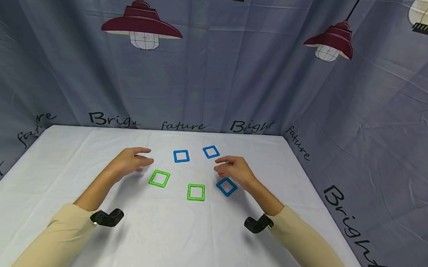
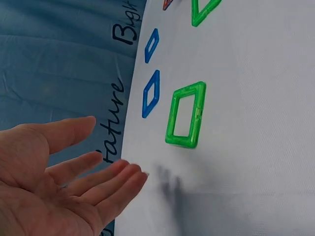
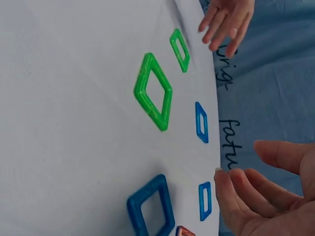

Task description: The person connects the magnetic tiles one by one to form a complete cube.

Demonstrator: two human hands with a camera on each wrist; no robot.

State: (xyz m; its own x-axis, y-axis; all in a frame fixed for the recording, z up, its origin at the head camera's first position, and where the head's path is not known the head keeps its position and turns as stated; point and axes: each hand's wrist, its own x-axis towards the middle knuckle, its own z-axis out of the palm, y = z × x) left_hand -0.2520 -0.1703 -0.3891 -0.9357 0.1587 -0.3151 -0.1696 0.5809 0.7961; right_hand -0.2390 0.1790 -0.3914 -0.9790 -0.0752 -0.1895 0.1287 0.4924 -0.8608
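My left hand (image 1: 128, 160) hovers over the table's left side with its fingers spread and holds nothing. Nearest to it lies a green square frame tile (image 1: 159, 178), which is also in the left wrist view. My right hand (image 1: 235, 170) is held above the table on the right, fingers loosely bent and nothing in them. Just below it in the head view is a blue square frame tile (image 1: 226, 187). A second green tile (image 1: 196, 192) lies between the hands, closer to me. Part of an orange-red piece (image 3: 185, 231) shows in the right wrist view; my right hand hides it in the head view.
Two more blue square tiles, one at the back middle (image 1: 181, 156) and one farther right (image 1: 211, 151), lie on the white tablecloth (image 1: 161, 241). A grey-blue curtain (image 1: 204, 77) with printed lamps and lettering stands behind and to the right. Both wrists carry black devices.
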